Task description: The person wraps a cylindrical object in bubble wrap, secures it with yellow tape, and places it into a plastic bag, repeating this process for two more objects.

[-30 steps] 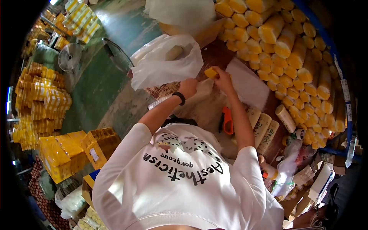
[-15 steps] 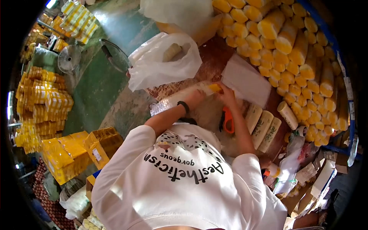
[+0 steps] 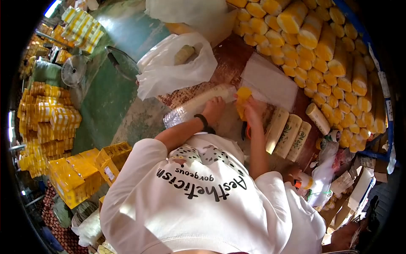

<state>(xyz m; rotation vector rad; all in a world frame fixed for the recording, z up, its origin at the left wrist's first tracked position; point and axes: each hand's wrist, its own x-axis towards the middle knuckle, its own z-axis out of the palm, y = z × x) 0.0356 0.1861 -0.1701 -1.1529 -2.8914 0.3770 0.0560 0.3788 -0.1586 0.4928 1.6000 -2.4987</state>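
Observation:
My left hand (image 3: pixel 214 110), with a black band on its wrist, presses bent fingers on a roll in clear bubble wrap (image 3: pixel 186 108) that lies slantwise on the work surface. In my right hand (image 3: pixel 253 111) is a piece of yellow tape (image 3: pixel 243 100), pinched just beyond the roll's right end. Beneath that hand, an orange-handled tool (image 3: pixel 248 130) is mostly hidden by the forearm. Right of the forearm, several pale cylinders (image 3: pixel 288 136) with dark writing lie side by side.
A white plastic bag (image 3: pixel 154 76) holding a pale roll stands ahead. Flat whitish sheets (image 3: pixel 270 80) lie to its right. Yellow-ended rolls (image 3: pixel 325 63) are stacked high at the right within a blue frame. Yellow-taped boxes (image 3: pixel 76 173) and a fan (image 3: pixel 74 70) stand left.
My right hand has moved slightly down, and the yellow tape now stands up from the roll's end. My left hand stays on the roll. The orange-handled tool is now more covered.

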